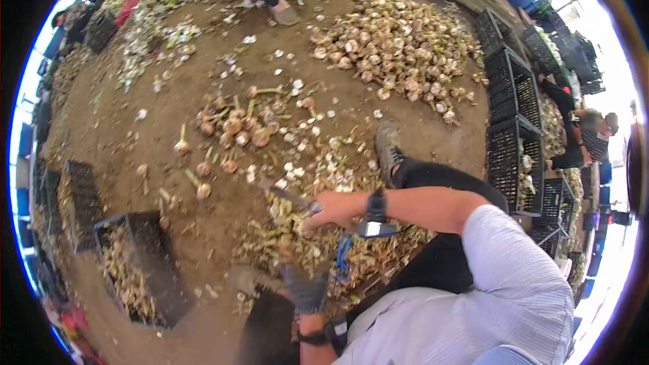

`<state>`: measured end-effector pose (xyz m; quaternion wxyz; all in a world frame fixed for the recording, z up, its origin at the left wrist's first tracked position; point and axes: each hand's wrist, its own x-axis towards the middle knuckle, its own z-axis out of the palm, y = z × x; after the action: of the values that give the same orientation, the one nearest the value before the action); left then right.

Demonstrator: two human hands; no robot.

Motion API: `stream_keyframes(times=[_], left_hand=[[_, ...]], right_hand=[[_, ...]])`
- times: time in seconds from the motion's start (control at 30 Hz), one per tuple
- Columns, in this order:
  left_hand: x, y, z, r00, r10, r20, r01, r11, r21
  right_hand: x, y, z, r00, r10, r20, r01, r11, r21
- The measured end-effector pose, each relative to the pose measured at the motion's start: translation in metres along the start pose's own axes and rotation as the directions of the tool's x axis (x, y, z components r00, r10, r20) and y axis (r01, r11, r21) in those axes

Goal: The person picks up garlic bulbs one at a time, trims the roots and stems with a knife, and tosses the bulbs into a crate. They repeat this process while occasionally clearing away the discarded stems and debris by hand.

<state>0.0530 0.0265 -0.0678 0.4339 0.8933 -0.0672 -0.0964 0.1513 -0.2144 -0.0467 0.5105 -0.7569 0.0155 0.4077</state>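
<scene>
The right hand (331, 208) is closed around the grip of a pair of shears (291, 197), whose dark blades run long-ways up and to the left, tips over the dirt floor (135, 128). The left hand (304, 290), in a grey glove, curls loosely over a heap of cut stalks (291, 243); I cannot tell what it pinches. Loose garlic bulbs (236, 125) lie beyond, a bigger garlic pile (399, 47) far right, a black crate (135, 263) near left.

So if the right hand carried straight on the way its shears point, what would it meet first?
Probably the small cluster of garlic bulbs on the dirt; the right hand aims its shears up-left, over scattered trimmings. Depth is unclear.
</scene>
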Motion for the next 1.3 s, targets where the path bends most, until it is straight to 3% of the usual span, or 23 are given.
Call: stream_keyframes(times=[0.03,0.13,0.23,0.27,0.37,0.4,0.5,0.53,0.6,0.7,0.73,0.8,1.07,1.17,1.3], left_hand=[[0.007,0.024,-0.010,0.988,0.156,-0.019,-0.153,0.984,0.088],[0.003,0.066,-0.027,0.944,0.329,0.036,-0.329,0.944,-0.019],[-0.012,0.072,-0.026,0.943,0.191,0.272,-0.082,0.927,-0.366],[-0.013,0.096,-0.042,0.909,0.293,0.295,-0.219,0.940,-0.261],[-0.030,0.091,-0.036,0.908,0.314,0.276,-0.153,0.865,-0.479],[-0.035,0.091,-0.032,0.919,0.221,0.327,-0.010,0.841,-0.540],[-0.050,0.095,-0.032,0.907,0.169,0.386,0.158,0.714,-0.682],[-0.053,0.098,-0.036,0.897,0.216,0.386,0.137,0.694,-0.707],[-0.052,0.098,-0.037,0.841,0.183,0.510,0.181,0.792,-0.584],[-0.053,0.068,-0.022,0.819,0.394,0.418,-0.233,0.893,-0.385],[-0.060,0.062,-0.020,0.841,0.329,0.430,-0.119,0.887,-0.446],[-0.064,0.075,-0.028,0.847,0.288,0.447,-0.066,0.891,-0.449],[-0.066,0.068,-0.038,0.813,0.404,0.420,-0.333,0.913,-0.236],[-0.070,0.094,-0.052,0.842,0.232,0.487,-0.068,0.942,-0.330],[-0.062,0.082,-0.048,0.829,0.340,0.445,-0.211,0.925,-0.315]], right_hand=[[-0.013,0.006,0.011,0.999,-0.043,0.001,0.043,0.997,0.061],[-0.063,-0.002,0.041,0.980,-0.185,-0.069,0.196,0.948,0.252],[-0.119,-0.037,0.048,0.975,-0.184,-0.126,0.217,0.913,0.345],[-0.132,-0.041,0.051,0.978,-0.161,-0.134,0.199,0.910,0.363],[-0.161,-0.038,0.066,0.953,-0.146,-0.266,0.220,0.936,0.273],[-0.170,-0.037,0.067,0.941,-0.154,-0.301,0.213,0.961,0.174],[-0.204,-0.035,0.080,0.820,-0.315,-0.477,0.287,0.949,-0.134],[-0.211,-0.032,0.087,0.767,-0.388,-0.512,0.312,0.921,-0.231],[-0.226,-0.028,0.103,0.688,-0.511,-0.516,0.322,0.852,-0.413],[-0.234,-0.022,0.123,0.601,-0.595,-0.534,0.295,0.786,-0.544],[-0.237,-0.021,0.126,0.598,-0.594,-0.539,0.256,0.778,-0.573],[-0.239,-0.021,0.130,0.596,-0.587,-0.548,0.215,0.774,-0.595],[-0.232,-0.015,0.142,0.597,-0.555,-0.579,0.213,0.805,-0.554],[-0.222,-0.002,0.144,0.615,-0.537,-0.577,0.194,0.813,-0.549],[-0.203,0.009,0.142,0.569,-0.607,-0.554,0.271,0.775,-0.571]])
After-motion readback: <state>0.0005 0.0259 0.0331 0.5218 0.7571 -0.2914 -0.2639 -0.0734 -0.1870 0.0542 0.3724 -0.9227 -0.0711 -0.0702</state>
